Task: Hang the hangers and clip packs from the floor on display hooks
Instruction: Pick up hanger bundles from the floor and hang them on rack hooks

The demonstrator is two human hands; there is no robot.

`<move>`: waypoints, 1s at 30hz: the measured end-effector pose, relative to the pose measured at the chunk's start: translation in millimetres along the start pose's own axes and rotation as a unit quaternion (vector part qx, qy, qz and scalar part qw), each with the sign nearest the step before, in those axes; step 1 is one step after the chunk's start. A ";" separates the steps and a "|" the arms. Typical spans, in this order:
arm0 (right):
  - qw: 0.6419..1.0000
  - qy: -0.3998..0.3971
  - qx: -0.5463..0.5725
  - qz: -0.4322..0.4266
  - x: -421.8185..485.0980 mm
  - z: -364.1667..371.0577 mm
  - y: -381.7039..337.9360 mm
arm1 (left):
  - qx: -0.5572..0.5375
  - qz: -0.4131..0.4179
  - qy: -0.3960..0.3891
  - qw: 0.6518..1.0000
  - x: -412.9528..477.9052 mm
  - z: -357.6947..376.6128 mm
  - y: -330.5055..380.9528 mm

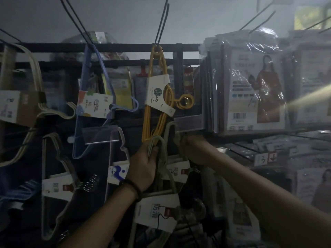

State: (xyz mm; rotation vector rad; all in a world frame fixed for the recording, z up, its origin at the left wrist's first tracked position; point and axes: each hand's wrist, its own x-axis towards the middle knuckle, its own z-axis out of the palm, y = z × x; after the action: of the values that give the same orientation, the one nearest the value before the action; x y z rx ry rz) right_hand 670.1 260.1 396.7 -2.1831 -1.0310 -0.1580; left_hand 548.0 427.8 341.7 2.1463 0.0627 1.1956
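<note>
Hangers, pale green and bundled in a white card sleeve, were held up in front of the display, low in the middle of the view and just under the yellow hangers. The left hand gripped the bundle near its curved hook end, fingers wrapped round the stems, and a dark beaded bracelet sat on that wrist. The right hand reached in just beside the bundle's top. Its fingertips were lost in shadow against the dark panel, so I could not tell whether it held anything or was closed.

Above, the yellow hangers hung from a dark double-wire hook fixed at a horizontal bar, with a white label marked 10.5 round them. To their left, blue hangers hung from another wire hook, a clear plastic tag holder standing in front of them. Farther left were cream hangers in a card band. To the right, plastic-wrapped packs printed with a figure in a red garment hung in a thick row, and below them a small white price tag read 13. The whole scene was dim.
</note>
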 end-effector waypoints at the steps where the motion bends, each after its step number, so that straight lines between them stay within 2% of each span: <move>1: 1.000 -0.001 -0.013 -0.012 -10.5 1.6 1.4 | -0.003 0.001 0.006 1.000 0.9 3.8 2.7; 4: 0.996 0.006 -0.015 -0.085 -54.8 20.0 7.7 | -0.022 -0.021 0.014 0.999 3.4 16.4 9.3; 6: 0.997 0.014 -0.006 -0.081 -70.1 33.3 5.0 | -0.038 -0.032 0.013 0.999 4.6 24.3 12.0; 9: 0.992 0.072 -0.080 -0.067 -72.4 47.6 7.8 | -0.072 -0.052 0.004 0.996 4.6 35.0 18.6; 12: 0.982 0.110 -0.143 -0.061 -73.6 45.1 10.2 | -0.096 -0.060 0.032 0.993 -1.3 39.9 25.4; 14: 0.974 0.139 -0.168 -0.065 -74.7 39.8 10.6 | -0.081 -0.003 0.039 0.996 -16.4 38.4 26.3; 17: 0.961 0.185 -0.190 -0.079 -72.4 33.7 16.1 | -0.004 0.093 -0.053 0.994 -47.3 33.5 22.7; 19: 0.951 0.214 -0.202 -0.096 -72.1 32.2 18.7 | 0.045 0.127 -0.083 0.987 -58.1 33.3 14.6; 26: 0.895 0.356 -0.231 -0.139 -80.1 37.1 29.3 | 0.095 0.211 -0.084 0.969 -45.2 31.0 0.1; 30: 0.922 0.303 -0.220 -0.100 -61.3 43.5 41.7 | 0.125 0.230 -0.087 0.961 -35.0 35.7 -5.5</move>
State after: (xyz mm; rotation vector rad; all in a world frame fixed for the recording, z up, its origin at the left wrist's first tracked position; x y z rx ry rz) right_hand 650.8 231.6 317.9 -2.1669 -0.8998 -1.1828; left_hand 556.7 401.0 300.1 2.5720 -0.4024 1.2982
